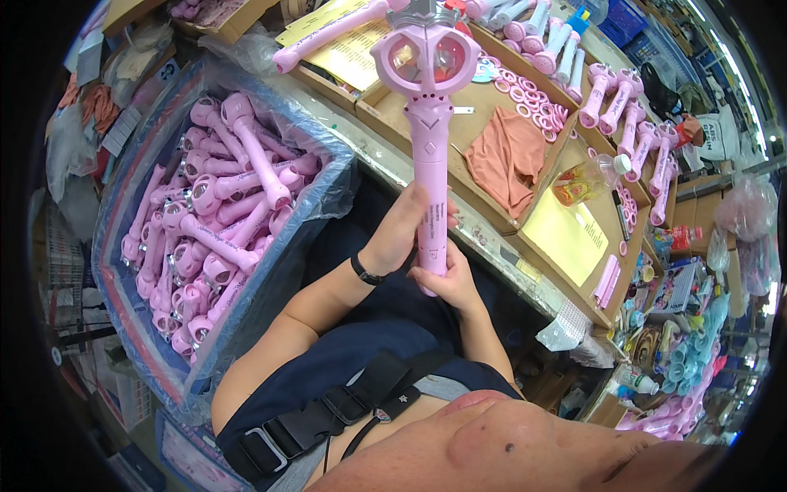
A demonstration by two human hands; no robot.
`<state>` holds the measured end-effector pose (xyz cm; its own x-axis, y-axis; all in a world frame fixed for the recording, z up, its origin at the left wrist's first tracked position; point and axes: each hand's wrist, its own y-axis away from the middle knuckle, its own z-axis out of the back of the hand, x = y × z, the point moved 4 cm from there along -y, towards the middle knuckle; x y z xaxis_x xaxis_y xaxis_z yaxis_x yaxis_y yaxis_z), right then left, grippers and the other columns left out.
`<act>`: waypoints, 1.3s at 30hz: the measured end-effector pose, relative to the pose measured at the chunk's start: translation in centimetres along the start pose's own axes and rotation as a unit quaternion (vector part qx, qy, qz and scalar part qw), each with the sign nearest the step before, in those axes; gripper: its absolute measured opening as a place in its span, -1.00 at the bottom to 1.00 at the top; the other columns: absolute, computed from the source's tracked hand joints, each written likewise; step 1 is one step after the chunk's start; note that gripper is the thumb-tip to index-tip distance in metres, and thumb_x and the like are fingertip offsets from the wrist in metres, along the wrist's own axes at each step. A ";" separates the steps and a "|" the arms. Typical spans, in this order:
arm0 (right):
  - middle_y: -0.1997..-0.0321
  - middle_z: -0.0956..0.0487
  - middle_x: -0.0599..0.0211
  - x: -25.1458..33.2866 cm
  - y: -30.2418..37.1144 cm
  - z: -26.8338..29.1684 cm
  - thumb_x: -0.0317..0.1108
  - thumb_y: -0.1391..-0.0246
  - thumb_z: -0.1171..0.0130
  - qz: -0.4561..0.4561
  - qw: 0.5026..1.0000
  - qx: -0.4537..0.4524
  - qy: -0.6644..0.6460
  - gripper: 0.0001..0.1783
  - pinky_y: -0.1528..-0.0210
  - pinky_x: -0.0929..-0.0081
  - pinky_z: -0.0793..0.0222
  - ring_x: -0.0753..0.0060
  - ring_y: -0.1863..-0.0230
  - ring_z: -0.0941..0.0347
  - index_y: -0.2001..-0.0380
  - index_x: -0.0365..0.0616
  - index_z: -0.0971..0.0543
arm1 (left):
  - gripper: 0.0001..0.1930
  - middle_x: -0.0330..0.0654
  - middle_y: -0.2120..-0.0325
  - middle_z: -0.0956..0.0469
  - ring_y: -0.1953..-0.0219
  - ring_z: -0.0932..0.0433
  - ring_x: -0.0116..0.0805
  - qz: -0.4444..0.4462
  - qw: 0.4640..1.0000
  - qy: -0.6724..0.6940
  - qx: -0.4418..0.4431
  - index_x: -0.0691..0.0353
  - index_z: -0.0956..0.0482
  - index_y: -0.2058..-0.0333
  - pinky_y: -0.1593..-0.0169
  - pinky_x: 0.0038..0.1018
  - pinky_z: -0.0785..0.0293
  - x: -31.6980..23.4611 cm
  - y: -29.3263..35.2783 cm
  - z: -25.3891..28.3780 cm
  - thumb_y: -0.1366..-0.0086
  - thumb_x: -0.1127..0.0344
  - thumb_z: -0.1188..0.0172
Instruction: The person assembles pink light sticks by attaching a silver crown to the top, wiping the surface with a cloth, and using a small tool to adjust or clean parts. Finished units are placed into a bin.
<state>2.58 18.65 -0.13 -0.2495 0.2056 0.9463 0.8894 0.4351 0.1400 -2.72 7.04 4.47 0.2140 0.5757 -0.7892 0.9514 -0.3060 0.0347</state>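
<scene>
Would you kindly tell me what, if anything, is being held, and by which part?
A pink wand, by its handle: the left hand holds higher up, the right hand near the bottom end.

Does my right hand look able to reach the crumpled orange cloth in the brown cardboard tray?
Probably yes, once free: your right hand holds the long pink plastic wand, but nothing covers the cloth.

Pink wand point(430, 139), straight handle point(433, 174) with small dark print, raised diamond relief on the neck point(429, 119), round clear-windowed head point(427, 61), grey crown point(420, 13) at the far end, held by the lower handle, crown uppermost in view
</scene>
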 end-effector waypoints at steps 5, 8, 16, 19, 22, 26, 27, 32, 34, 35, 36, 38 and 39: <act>0.41 -0.52 0.18 -1.3 1.0 -2.1 -0.22 0.17 -0.32 -0.094 0.855 0.334 -0.386 -0.41 0.30 0.44 -0.42 0.31 0.40 -0.53 0.09 -0.27 -0.35 | -0.42 -0.15 0.33 -0.46 0.32 -0.52 -0.39 -0.009 0.972 0.185 0.144 0.27 -0.22 -0.05 0.19 -0.42 -0.51 -0.3 -0.1 -0.3 -0.23 -0.01 -0.15; 0.36 -0.51 0.18 -2.4 0.5 -1.7 -0.18 0.16 -0.32 -0.109 0.907 0.235 -0.333 -0.36 0.26 0.42 -0.42 0.31 0.36 -0.52 0.04 -0.25 -0.33 | -0.48 -0.17 0.38 -0.44 0.35 -0.52 -0.40 -0.052 0.994 0.079 0.057 0.28 -0.21 -0.03 0.24 -0.45 -0.52 -0.2 -0.7 0.6 -0.23 0.14 -0.20; 0.31 -0.49 0.28 -3.0 1.8 -1.3 -0.42 0.13 -0.31 -0.112 0.989 0.081 -0.045 -0.34 0.24 0.51 -0.43 0.45 0.33 -0.51 -0.04 -0.19 -0.23 | -0.56 -0.10 0.23 -0.50 0.30 -0.56 -0.39 -0.004 0.998 0.034 -0.052 0.35 -0.27 0.04 0.17 -0.48 -0.53 -0.1 -0.9 2.1 -0.16 0.40 -0.26; 0.34 -0.49 0.29 -3.6 2.2 -1.5 -0.42 0.11 -0.30 -0.109 0.980 0.110 -0.128 -0.36 0.23 0.50 -0.44 0.44 0.31 -0.52 -0.04 -0.22 -0.23 | -0.55 -0.04 0.17 -0.49 0.26 -0.58 -0.36 -0.001 0.999 0.008 -0.049 0.39 -0.26 0.04 0.14 -0.46 -0.53 0.3 -1.0 2.1 -0.17 0.40 -0.25; 0.33 -0.49 0.30 -4.8 2.2 -1.2 -0.41 0.09 -0.30 -0.119 0.978 0.085 -0.148 -0.41 0.23 0.50 -0.44 0.45 0.30 -0.51 -0.01 -0.22 -0.27 | -0.54 0.01 0.13 -0.48 0.20 -0.58 -0.31 -0.017 0.997 -0.022 -0.067 0.41 -0.23 0.02 0.07 -0.43 -0.52 0.9 -0.8 1.7 -0.16 0.44 -0.23; 0.31 -0.50 0.33 -5.4 2.8 0.0 -0.40 0.08 -0.31 -0.110 0.992 -0.001 -0.057 -0.49 0.21 0.52 -0.43 0.51 0.29 -0.50 0.06 -0.22 -0.35 | -0.50 -0.06 0.15 -0.50 0.21 -0.53 -0.41 -0.004 0.997 -0.005 -0.072 0.34 -0.24 0.00 0.09 -0.53 -0.46 0.8 -0.9 1.1 -0.12 0.47 -0.26; 0.30 -0.50 0.34 -5.1 3.0 0.2 -0.39 0.08 -0.32 -0.084 0.996 -0.025 -0.013 -0.51 0.20 0.52 -0.43 0.52 0.29 -0.49 0.08 -0.21 -0.37 | -0.61 -0.03 0.14 -0.50 0.18 -0.54 -0.36 0.001 0.998 -0.009 -0.067 0.35 -0.26 -0.02 0.10 -0.51 -0.47 0.5 -1.2 1.0 -0.27 0.35 -0.10; 0.27 -0.52 0.41 -2.9 4.8 0.2 -0.38 0.10 -0.35 -0.098 0.993 0.045 0.039 -0.49 0.15 0.57 -0.38 0.62 0.22 -0.42 0.05 -0.20 -0.41 | 0.02 0.03 0.13 -0.48 0.14 -0.53 -0.13 -0.162 0.976 0.112 0.089 0.35 -0.25 -0.10 -0.03 -0.19 -0.46 -3.9 -4.7 0.9 -0.05 -0.58 0.28; 0.30 -0.53 0.38 -0.9 5.4 0.8 -0.40 0.13 -0.35 -0.066 0.997 0.008 0.049 -0.54 0.18 0.58 -0.39 0.58 0.27 -0.46 0.12 -0.21 -0.44 | 0.01 0.05 0.09 -0.46 0.07 -0.50 -0.13 -0.146 0.969 0.183 0.078 0.33 -0.24 -0.13 -0.08 -0.17 -0.41 -4.0 -5.5 0.3 -0.07 -0.56 0.25; 0.30 -0.54 0.37 0.4 5.7 1.2 -0.41 0.13 -0.36 -0.040 0.997 -0.003 0.066 -0.55 0.18 0.57 -0.40 0.57 0.27 -0.47 0.13 -0.21 -0.45 | -0.01 0.06 0.05 -0.44 0.03 -0.48 -0.13 -0.112 0.965 0.230 0.057 0.31 -0.23 -0.14 -0.11 -0.16 -0.38 -3.7 -5.8 0.1 -0.09 -0.55 0.26; 0.31 -0.55 0.35 2.0 6.3 2.1 -0.43 0.16 -0.36 -0.036 0.997 -0.026 0.058 -0.54 0.19 0.55 -0.41 0.55 0.28 -0.49 0.13 -0.22 -0.47 | -0.13 0.03 -0.05 -0.38 -0.01 -0.44 -0.10 -0.077 0.967 0.232 0.070 0.27 -0.19 -0.18 -0.16 -0.16 -0.32 -3.7 -6.5 0.0 -0.19 -0.42 0.19; 0.35 -0.58 0.29 6.1 7.5 5.4 -0.47 0.27 -0.40 -0.003 0.996 -0.087 0.037 -0.52 0.25 0.49 -0.46 0.47 0.37 -0.54 0.18 -0.27 -0.49 | -0.43 -0.01 0.05 -0.45 0.04 -0.48 -0.15 -0.056 0.971 0.222 0.065 0.27 -0.24 -0.14 -0.12 -0.22 -0.35 -3.2 -6.6 0.2 -0.36 -0.08 0.12; 0.35 -0.58 0.22 8.5 8.1 7.6 -0.44 0.31 -0.42 0.015 0.992 -0.119 0.027 -0.49 0.30 0.46 -0.48 0.43 0.42 -0.55 0.20 -0.30 -0.48 | -0.53 -0.02 0.12 -0.49 0.08 -0.50 -0.18 -0.045 0.987 0.151 0.042 0.28 -0.28 -0.10 -0.09 -0.26 -0.39 -2.8 -6.3 0.7 -0.39 0.04 0.10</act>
<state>4.77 30.55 6.86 -0.2063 0.1647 0.9645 0.9631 0.2085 0.1703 -9.44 6.80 6.01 0.1974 0.7997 -0.5671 0.9505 -0.2977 -0.0889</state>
